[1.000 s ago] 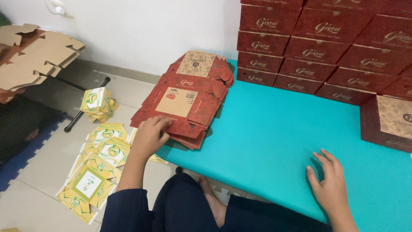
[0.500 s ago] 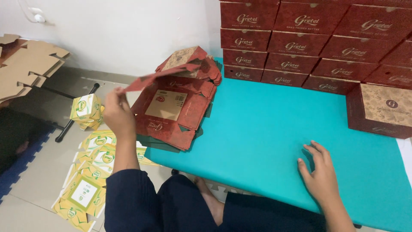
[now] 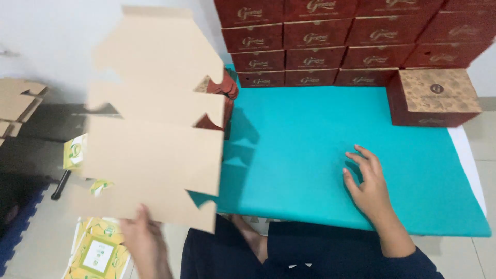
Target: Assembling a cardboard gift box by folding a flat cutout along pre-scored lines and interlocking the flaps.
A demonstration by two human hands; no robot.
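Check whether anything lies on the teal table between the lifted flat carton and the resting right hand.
Nothing visible does. The flat carton blank in the left hand hangs over the table's left edge, and the teal table is bare across to the right hand.

The blank [image 3: 155, 150] in the left hand [image 3: 144, 243] is plain cardboard, its showing face a matt, unprinted tan, smooth, with clean die-cut edges. The surface [image 3: 310, 150] carries a teal cover, matt and even, like thin foam or felt sheet. At twelve o'clock the stacked boxes [image 3: 330, 41] are printed card, dark red with a slight sheen. At two o'clock the lone box [image 3: 436, 98] has a matt, patterned tan lid. At seven o'clock the yellow-green sheets [image 3: 98, 253] look like glossy printed card.
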